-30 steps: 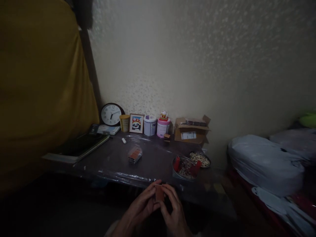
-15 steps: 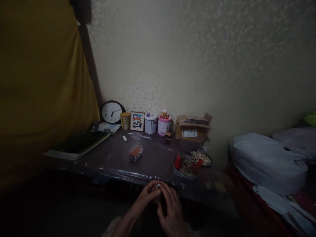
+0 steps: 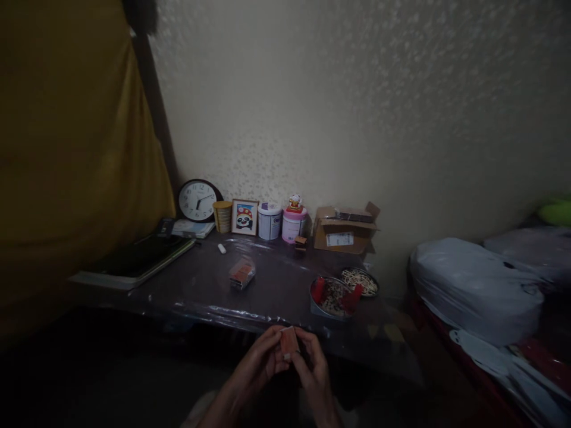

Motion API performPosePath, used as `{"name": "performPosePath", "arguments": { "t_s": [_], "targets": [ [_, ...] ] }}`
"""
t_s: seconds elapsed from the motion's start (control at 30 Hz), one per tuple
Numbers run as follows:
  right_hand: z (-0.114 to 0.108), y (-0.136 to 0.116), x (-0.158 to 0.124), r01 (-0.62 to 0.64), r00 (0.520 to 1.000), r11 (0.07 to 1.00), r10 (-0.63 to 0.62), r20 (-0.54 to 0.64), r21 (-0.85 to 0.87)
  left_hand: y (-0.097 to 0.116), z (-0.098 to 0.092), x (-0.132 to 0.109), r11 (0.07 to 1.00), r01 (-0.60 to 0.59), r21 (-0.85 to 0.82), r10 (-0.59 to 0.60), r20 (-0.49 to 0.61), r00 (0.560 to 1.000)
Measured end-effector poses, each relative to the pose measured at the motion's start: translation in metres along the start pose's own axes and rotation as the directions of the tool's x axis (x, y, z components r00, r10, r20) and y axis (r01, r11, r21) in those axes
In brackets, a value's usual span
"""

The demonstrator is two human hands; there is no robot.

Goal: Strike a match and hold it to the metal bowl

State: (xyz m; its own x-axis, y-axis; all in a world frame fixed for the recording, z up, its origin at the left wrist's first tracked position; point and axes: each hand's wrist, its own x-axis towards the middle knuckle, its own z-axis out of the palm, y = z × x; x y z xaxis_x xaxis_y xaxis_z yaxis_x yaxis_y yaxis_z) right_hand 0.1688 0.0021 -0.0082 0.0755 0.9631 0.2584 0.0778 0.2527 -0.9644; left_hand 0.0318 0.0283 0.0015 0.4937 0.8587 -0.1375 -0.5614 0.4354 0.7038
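A small orange-red matchbox (image 3: 289, 343) is held in front of the table's near edge, its broad face turned up. My left hand (image 3: 262, 358) grips its left side with the fingers closed. Around its right side my right hand (image 3: 314, 370) is closed, the thumb at the lower end. Beyond the hands, a clear plastic packet of similar orange boxes (image 3: 242, 273) lies on the dark, plastic-covered table (image 3: 272, 291). To the right stand a bowl (image 3: 329, 311) of small mixed bits with red pieces at its rim, and a round dish of pale sticks (image 3: 359, 282).
Along the wall stand a clock (image 3: 197, 200), a yellow cup (image 3: 222, 216), a framed panda picture (image 3: 245, 217), two lidded tubs (image 3: 270, 222) and an open cardboard box (image 3: 345, 230). A large book (image 3: 134, 261) lies left. White plastic bags (image 3: 473, 285) sit right of the table.
The matchbox has been turned from its narrow edge so that its orange face shows. Both hands have shifted their grip, and the right hand has opened away from covering it.
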Motion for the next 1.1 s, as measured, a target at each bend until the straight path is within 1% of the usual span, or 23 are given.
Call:
{"name": "performPosePath", "arguments": {
  "t_s": [0.17, 0.3, 0.47, 0.57, 0.67, 0.73, 0.77, 0.87, 0.93, 1.03, 1.1],
  "targets": [
    [0.0, 0.001, 0.0, 0.07, 0.998, 0.995, -0.07, 0.002, -0.066, -0.001, 0.0, 0.0, 0.998, -0.002, -0.06, 0.005, 0.038, 0.999],
    [0.0, 0.004, -0.002, 0.139, 0.99, 0.98, -0.139, 0.007, -0.14, -0.007, -0.003, 0.002, 0.994, -0.022, -0.103, 0.026, 0.036, 0.999],
    [0.002, 0.007, -0.006, 0.225, 0.968, 0.925, -0.249, -0.04, -0.307, -0.011, -0.003, 0.001, 0.99, 0.0, -0.139, 0.005, 0.034, 0.999],
    [0.005, 0.009, -0.007, 0.259, 0.956, 0.893, -0.292, -0.035, -0.369, -0.01, 0.0, 0.0, 0.989, 0.003, -0.148, 0.005, 0.056, 0.998],
    [0.008, 0.009, -0.007, 0.251, 0.954, 0.891, -0.294, -0.061, -0.378, -0.009, 0.002, -0.001, 0.988, 0.003, -0.153, 0.008, 0.069, 0.998],
    [0.007, 0.006, -0.006, 0.24, 0.959, 0.902, -0.277, -0.054, -0.358, -0.008, 0.003, 0.0, 0.989, -0.004, -0.151, 0.013, 0.06, 0.998],
    [0.005, 0.002, -0.005, 0.237, 0.965, 0.91, -0.261, -0.025, -0.341, -0.007, 0.002, 0.0, 0.989, -0.007, -0.148, 0.015, 0.052, 0.999],
    [-0.005, -0.01, -0.001, 0.231, 0.972, 0.931, -0.206, 0.116, -0.281, -0.005, 0.001, -0.001, 0.99, -0.018, -0.139, 0.022, 0.025, 0.999],
    [-0.014, -0.015, 0.004, 0.215, 0.971, 0.941, -0.178, 0.161, -0.261, -0.004, 0.001, -0.001, 0.992, 0.006, -0.125, -0.007, -0.003, 1.0],
    [-0.023, -0.016, 0.01, 0.197, 0.978, 0.939, -0.17, 0.118, -0.28, -0.006, 0.001, -0.002, 0.993, 0.091, -0.075, -0.094, -0.042, 0.995],
    [-0.025, -0.013, 0.012, 0.201, 0.979, 0.931, -0.177, 0.107, -0.306, -0.008, 0.0, -0.001, 0.99, 0.136, -0.037, -0.138, -0.045, 0.989]
  ]
}}
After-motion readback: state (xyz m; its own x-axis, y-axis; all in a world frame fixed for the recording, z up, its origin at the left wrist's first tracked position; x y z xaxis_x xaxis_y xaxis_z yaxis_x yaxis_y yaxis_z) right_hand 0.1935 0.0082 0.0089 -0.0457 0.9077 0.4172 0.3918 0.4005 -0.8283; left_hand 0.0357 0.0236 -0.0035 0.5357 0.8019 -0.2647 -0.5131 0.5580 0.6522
